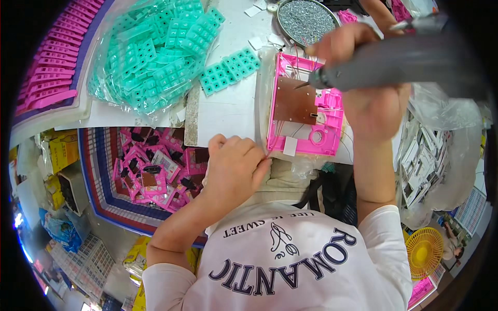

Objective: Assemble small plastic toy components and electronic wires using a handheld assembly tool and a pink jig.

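In front of me lies a pink plastic housing (277,114) with a brown circuit board (293,101) and thin wires inside. My right hand (376,106) is closed round a grey electric screwdriver (386,65). The driver's bit points left and down, its tip over the board; whether it touches cannot be made out. At the near left corner of the housing is my left hand (233,166), its fingers bent and the thumb near the index fingertip. Anything pinched there is too small to name. A white tab (290,146) sits at the housing's near edge.
Beyond the housing stands a round tin of small screws (306,22). To the left are turquoise keypads (231,70) and a clear bag of more keypads (155,57). A striped bin (104,176) holds pink assemblies (155,171). White plastic parts (425,160) lie bagged at right.
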`<state>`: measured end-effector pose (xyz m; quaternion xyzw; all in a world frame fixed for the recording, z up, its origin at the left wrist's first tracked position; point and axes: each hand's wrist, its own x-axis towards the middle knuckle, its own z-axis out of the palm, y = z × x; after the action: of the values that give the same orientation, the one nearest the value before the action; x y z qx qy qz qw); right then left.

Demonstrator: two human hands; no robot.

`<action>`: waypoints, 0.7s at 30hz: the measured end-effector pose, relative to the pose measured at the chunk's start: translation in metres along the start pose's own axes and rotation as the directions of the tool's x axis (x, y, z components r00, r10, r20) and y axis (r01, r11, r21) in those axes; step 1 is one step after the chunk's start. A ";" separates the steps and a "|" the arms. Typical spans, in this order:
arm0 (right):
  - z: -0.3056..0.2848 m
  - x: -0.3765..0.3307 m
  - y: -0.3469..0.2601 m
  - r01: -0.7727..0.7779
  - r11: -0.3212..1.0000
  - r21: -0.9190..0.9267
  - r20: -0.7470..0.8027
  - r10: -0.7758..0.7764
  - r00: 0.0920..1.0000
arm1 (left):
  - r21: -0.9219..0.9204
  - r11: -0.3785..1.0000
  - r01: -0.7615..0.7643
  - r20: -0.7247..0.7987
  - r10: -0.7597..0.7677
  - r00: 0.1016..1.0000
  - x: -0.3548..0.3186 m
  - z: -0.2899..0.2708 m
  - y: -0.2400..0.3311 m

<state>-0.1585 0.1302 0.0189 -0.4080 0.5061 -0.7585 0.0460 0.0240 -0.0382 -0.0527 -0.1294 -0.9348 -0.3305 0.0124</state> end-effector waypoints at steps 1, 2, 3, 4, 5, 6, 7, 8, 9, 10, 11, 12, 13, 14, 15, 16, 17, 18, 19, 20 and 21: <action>0.004 -0.012 -0.011 -0.125 0.977 -0.174 -0.103 0.108 0.989 | -0.083 0.997 0.007 0.010 -0.006 1.000 0.000 -0.005 0.001; 0.008 -0.025 -0.021 -0.270 0.910 -0.315 -0.201 0.214 0.956 | -0.180 0.978 0.102 0.028 -0.099 0.995 0.002 -0.012 0.001; 0.005 -0.041 -0.030 -0.392 0.802 -0.451 -0.233 0.318 0.919 | -0.273 0.942 0.198 0.056 -0.190 0.980 0.005 -0.022 -0.001; 0.002 -0.053 -0.035 -0.492 0.660 -0.567 -0.277 0.410 0.869 | -0.357 0.887 0.292 0.090 -0.278 0.956 0.006 -0.028 -0.003; 0.000 -0.064 -0.034 -0.335 0.603 -0.724 -0.097 0.392 0.915 | -0.321 0.906 0.277 0.034 -0.281 0.959 0.010 -0.030 -0.011; -0.001 -0.075 -0.031 -0.145 0.535 -0.832 0.091 0.389 0.917 | -0.284 0.922 0.264 -0.024 -0.282 0.959 0.018 -0.031 -0.022; -0.001 -0.083 -0.027 0.066 0.462 -0.884 0.274 0.400 0.875 | -0.242 0.936 0.256 -0.081 -0.282 0.956 0.025 -0.031 -0.030; 0.000 -0.088 -0.024 0.098 0.473 -0.875 0.298 0.370 0.880 | -0.207 0.959 0.194 -0.159 -0.229 0.960 0.033 -0.030 -0.032; 0.001 -0.090 -0.020 0.131 0.483 -0.866 0.323 0.339 0.884 | -0.167 0.977 0.134 -0.235 -0.171 0.957 0.040 -0.028 -0.033; 0.001 -0.090 -0.015 0.159 0.489 -0.858 0.342 0.312 0.886 | -0.127 0.989 0.074 -0.302 -0.110 0.947 0.047 -0.026 -0.029; 0.000 -0.088 -0.012 0.173 0.490 -0.855 0.360 0.318 0.877 | -0.042 0.999 0.009 -0.331 -0.023 0.943 0.049 -0.027 -0.020; 0.001 -0.088 -0.008 0.155 0.497 -0.854 0.339 0.304 0.890 | 0.043 0.998 -0.055 -0.353 0.067 0.933 0.052 -0.032 -0.007; 0.002 -0.090 -0.002 0.142 0.510 -0.848 0.324 0.288 0.901 | 0.133 0.985 -0.109 -0.370 0.151 0.917 0.053 -0.035 0.001; 0.002 -0.091 0.000 0.128 0.523 -0.842 0.308 0.273 0.911 | 0.097 0.985 -0.145 -0.308 0.168 0.937 0.054 -0.033 0.000; 0.001 -0.089 -0.003 0.119 0.532 -0.838 0.324 0.311 0.894 | 0.057 0.982 -0.178 -0.244 0.187 0.952 0.055 -0.029 -0.003; -0.002 -0.086 -0.008 0.110 0.544 -0.832 0.343 0.347 0.873 | 0.017 0.979 -0.203 -0.180 0.203 0.963 0.055 -0.026 -0.005; -0.003 -0.085 -0.010 0.101 0.556 -0.825 0.361 0.382 0.851 | 0.011 0.977 -0.213 -0.149 0.212 0.966 0.055 -0.026 -0.006; -0.003 -0.085 -0.007 0.118 0.556 -0.823 0.365 0.358 0.860 | 0.003 0.975 -0.222 -0.117 0.221 0.968 0.055 -0.027 -0.007; -0.003 -0.085 -0.004 0.129 0.549 -0.826 0.360 0.337 0.870 | -0.010 0.971 -0.238 -0.083 0.237 0.968 0.055 -0.026 -0.007; -0.003 -0.086 -0.002 0.140 0.542 -0.829 0.355 0.315 0.880 | -0.031 0.976 -0.216 -0.093 0.213 0.973 0.053 -0.025 -0.007; -0.002 -0.088 0.001 0.117 0.563 -0.818 0.337 0.304 0.891 | -0.052 0.979 -0.195 -0.102 0.189 0.977 0.052 -0.023 -0.007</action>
<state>-0.1022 0.1735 -0.0329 -0.5143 0.7965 -0.3179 0.0061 -0.0290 -0.0456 -0.0331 -0.2032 -0.9056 -0.3624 0.0853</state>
